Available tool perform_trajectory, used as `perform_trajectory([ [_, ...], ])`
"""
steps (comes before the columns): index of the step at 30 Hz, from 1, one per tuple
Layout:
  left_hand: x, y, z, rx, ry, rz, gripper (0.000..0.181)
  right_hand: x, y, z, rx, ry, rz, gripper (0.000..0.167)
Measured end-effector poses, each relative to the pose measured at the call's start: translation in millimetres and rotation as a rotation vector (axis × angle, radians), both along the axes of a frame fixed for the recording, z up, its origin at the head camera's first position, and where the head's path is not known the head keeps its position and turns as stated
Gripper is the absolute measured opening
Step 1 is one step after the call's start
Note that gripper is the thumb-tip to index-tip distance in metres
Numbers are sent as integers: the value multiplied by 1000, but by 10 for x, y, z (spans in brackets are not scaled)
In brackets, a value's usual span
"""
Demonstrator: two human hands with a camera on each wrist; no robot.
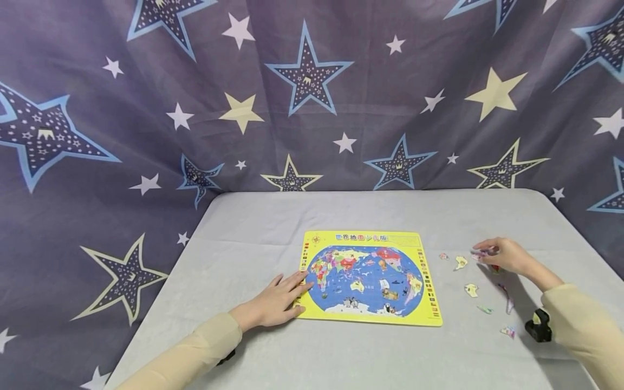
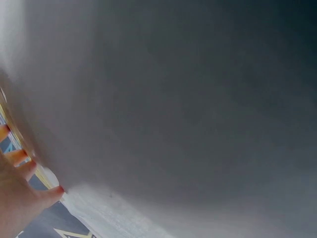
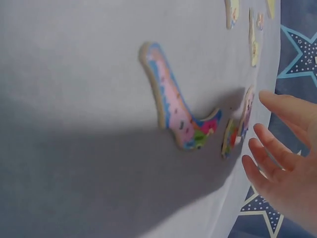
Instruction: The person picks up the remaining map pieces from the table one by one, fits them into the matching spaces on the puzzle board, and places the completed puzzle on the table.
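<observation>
A yellow-bordered world map puzzle board (image 1: 370, 320) lies flat in the middle of the table. My left hand (image 1: 273, 303) rests on its left edge with fingers spread; in the left wrist view only part of this hand (image 2: 20, 193) shows. To the right of the board, my right hand (image 1: 509, 257) reaches over a purple puzzle piece (image 1: 480, 252). In the right wrist view the fingers of that hand (image 3: 287, 153) are parted and loosely bent beside the purple piece (image 3: 246, 111), which lies on the cloth. A red-and-green piece (image 3: 229, 139) lies close by.
More map pieces lie loose right of the board: a yellow piece (image 1: 460, 263), another yellow piece (image 1: 471, 290), a green sliver (image 1: 485, 309), a long pink piece (image 3: 173, 99) and a small colourful piece (image 1: 508, 331). A star-patterned curtain (image 1: 341, 168) hangs behind the grey-covered table (image 1: 253, 238).
</observation>
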State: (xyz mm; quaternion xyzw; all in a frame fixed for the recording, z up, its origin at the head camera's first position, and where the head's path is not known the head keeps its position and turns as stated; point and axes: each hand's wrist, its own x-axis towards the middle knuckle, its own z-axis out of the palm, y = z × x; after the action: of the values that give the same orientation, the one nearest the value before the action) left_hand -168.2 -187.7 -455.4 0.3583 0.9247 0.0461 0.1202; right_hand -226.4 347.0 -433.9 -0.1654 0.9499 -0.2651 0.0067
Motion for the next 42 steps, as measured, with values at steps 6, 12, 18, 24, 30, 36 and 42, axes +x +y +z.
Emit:
perform_trajectory([
  [6,8,3,3,2,-11,9,58,-10,15,-52,-25,-42,-27,29],
  [12,-10,1,-13,-1,-3,9,58,-34,43,-80,-60,-69,-50,30],
  [18,-20,7,-13,5,13,5,58,-71,92,-99,-67,-87,-56,32],
  [24,-9,5,-6,2,1,11,58,-71,120,-122,-105,-114,-67,36],
  [30,-6,4,-16,7,10,8,58,-63,148,-163,-131,-105,-62,35],
  [36,-6,1,-26,7,21,0,58,-55,134,-174,-120,-72,-52,31],
  [42,1,2,-32,1,21,2,58,-66,108,-159,-86,-81,-62,27],
])
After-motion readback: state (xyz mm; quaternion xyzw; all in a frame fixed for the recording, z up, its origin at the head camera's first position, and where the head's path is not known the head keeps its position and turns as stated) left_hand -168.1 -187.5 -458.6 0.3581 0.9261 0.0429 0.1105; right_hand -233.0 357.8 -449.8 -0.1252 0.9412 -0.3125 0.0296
